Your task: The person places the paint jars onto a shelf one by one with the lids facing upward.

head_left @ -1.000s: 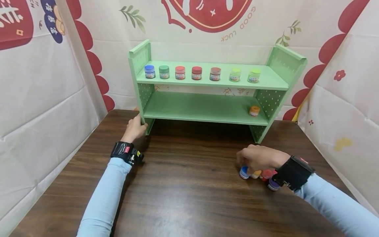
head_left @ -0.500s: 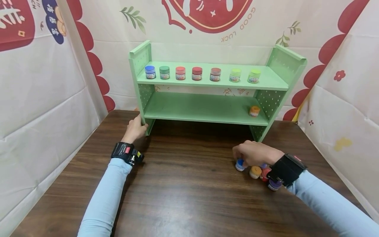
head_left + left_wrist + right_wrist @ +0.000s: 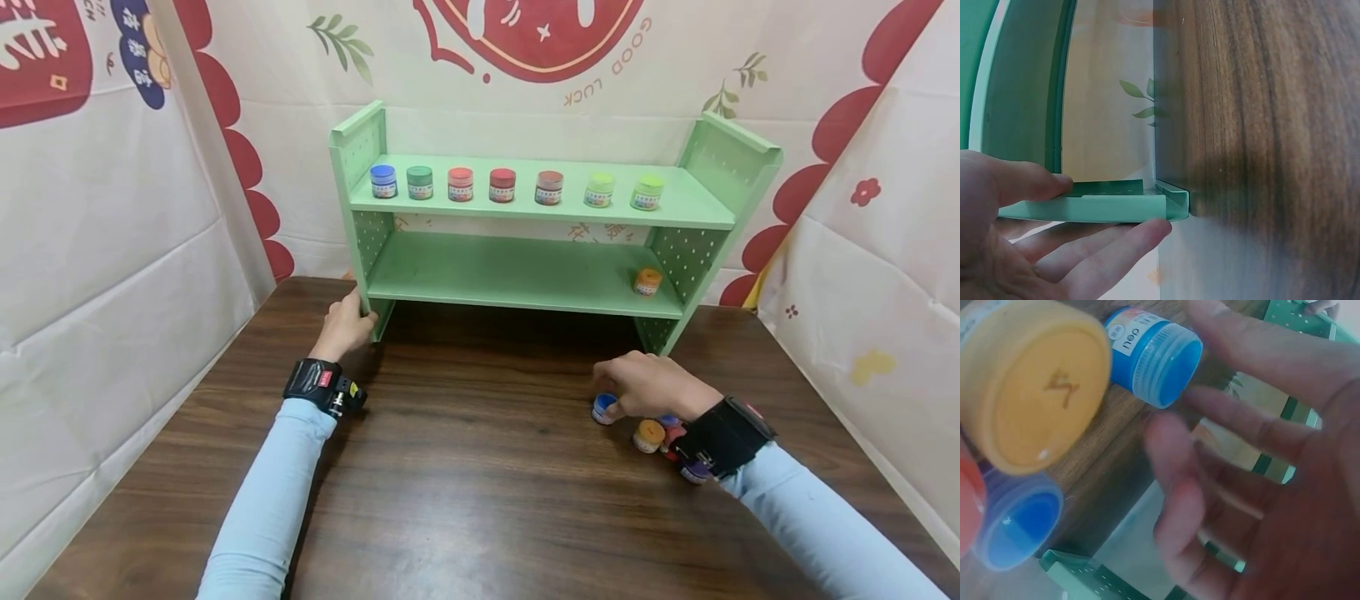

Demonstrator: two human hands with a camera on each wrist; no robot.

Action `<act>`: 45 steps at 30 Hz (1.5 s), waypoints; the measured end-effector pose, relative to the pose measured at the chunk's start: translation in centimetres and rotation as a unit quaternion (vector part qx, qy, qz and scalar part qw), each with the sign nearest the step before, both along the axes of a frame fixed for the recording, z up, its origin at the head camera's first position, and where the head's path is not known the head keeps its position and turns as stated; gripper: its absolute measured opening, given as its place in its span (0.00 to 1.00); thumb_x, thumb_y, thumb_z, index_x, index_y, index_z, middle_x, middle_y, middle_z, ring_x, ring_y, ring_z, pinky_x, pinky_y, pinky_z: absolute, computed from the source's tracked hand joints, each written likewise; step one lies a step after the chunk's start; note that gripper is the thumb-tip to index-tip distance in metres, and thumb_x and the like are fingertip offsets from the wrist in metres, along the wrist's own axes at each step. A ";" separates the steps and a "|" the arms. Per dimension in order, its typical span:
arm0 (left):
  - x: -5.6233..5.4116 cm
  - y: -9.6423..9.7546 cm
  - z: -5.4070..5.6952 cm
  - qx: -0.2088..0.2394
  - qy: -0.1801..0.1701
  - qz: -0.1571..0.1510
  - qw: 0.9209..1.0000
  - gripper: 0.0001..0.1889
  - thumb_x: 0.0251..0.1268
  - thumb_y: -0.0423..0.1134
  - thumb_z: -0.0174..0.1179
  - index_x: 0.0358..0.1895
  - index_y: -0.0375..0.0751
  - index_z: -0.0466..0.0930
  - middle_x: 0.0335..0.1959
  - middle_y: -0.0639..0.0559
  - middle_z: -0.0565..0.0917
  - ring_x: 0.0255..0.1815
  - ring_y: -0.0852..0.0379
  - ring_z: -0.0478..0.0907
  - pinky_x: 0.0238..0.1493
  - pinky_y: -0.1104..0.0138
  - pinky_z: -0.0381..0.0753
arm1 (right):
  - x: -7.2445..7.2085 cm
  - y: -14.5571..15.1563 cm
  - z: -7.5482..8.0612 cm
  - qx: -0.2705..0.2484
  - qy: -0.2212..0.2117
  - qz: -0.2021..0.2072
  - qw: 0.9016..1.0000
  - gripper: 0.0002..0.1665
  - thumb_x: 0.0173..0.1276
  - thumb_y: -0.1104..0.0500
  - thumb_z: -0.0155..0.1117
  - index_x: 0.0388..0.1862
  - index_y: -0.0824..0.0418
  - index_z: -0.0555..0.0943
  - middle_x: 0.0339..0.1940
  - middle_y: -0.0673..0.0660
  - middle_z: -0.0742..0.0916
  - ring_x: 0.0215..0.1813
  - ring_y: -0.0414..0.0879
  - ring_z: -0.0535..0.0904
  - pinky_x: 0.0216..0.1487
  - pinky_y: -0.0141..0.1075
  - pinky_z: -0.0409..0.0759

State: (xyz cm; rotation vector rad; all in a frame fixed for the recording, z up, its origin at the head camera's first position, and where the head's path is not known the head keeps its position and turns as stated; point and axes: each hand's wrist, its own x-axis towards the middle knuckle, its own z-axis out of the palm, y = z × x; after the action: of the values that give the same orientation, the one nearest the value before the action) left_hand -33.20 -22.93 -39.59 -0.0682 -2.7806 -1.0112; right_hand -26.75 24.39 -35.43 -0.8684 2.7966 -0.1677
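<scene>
In the head view my left hand (image 3: 345, 325) grips the lower left side panel of a green two-tier shelf (image 3: 525, 271). The left wrist view shows the thumb on one face of the panel (image 3: 1122, 207) and the fingers on the other. My right hand (image 3: 648, 383) hovers low over the table beside a blue-lidded paint jar (image 3: 603, 408). Its fingers are spread apart; the right wrist view shows a gap between them and the blue jar (image 3: 1154, 356). Just behind that hand stand an orange jar (image 3: 648, 436), a red jar (image 3: 672, 435) and a purple jar (image 3: 696, 472).
Several jars line the upper tier, from a blue jar (image 3: 383, 181) to a light green jar (image 3: 647, 192). One orange-yellow jar (image 3: 647, 282) stands at the right of the lower tier. Another blue jar (image 3: 1022, 519) sits behind the orange one. Printed cloth (image 3: 525, 133) encloses the brown table (image 3: 450, 467).
The blue-lidded jar has moved away from the other jars, up and left across the table, along with my right hand. My left hand has stayed on the shelf panel.
</scene>
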 end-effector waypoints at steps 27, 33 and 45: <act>-0.1 0.4 -0.2 -0.007 -0.003 0.003 1.000 0.19 0.74 0.37 0.50 0.64 0.35 0.69 0.54 0.29 0.81 0.54 0.33 0.79 0.56 0.40 0.77 | 0.1 0.2 -1.2 -0.062 -0.023 -0.036 0.997 0.24 0.57 0.57 0.82 0.52 0.56 0.84 0.44 0.53 0.89 0.47 0.48 0.85 0.42 0.44 0.83; 0.0 0.2 0.0 -0.013 -0.002 0.005 1.000 0.20 0.75 0.37 0.51 0.66 0.36 0.69 0.53 0.29 0.82 0.53 0.31 0.81 0.56 0.39 0.77 | -0.1 0.0 -1.2 -0.053 -0.017 -0.040 0.998 0.21 0.58 0.55 0.81 0.49 0.55 0.85 0.40 0.51 0.88 0.41 0.44 0.81 0.37 0.39 0.79; 0.1 0.2 0.1 -0.008 -0.002 0.002 1.000 0.21 0.74 0.37 0.50 0.66 0.34 0.69 0.56 0.28 0.80 0.57 0.29 0.79 0.58 0.37 0.75 | -0.5 0.5 -1.4 -0.049 -0.001 -0.034 0.998 0.16 0.70 0.58 0.70 0.54 0.61 0.87 0.44 0.54 0.90 0.37 0.42 0.77 0.39 0.38 0.77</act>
State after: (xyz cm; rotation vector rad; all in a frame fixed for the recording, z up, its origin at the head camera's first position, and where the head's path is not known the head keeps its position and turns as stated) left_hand -33.07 -22.77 -39.52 -0.0618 -2.7915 -0.9897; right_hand -27.22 24.86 -36.84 -0.7950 2.8373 -0.3202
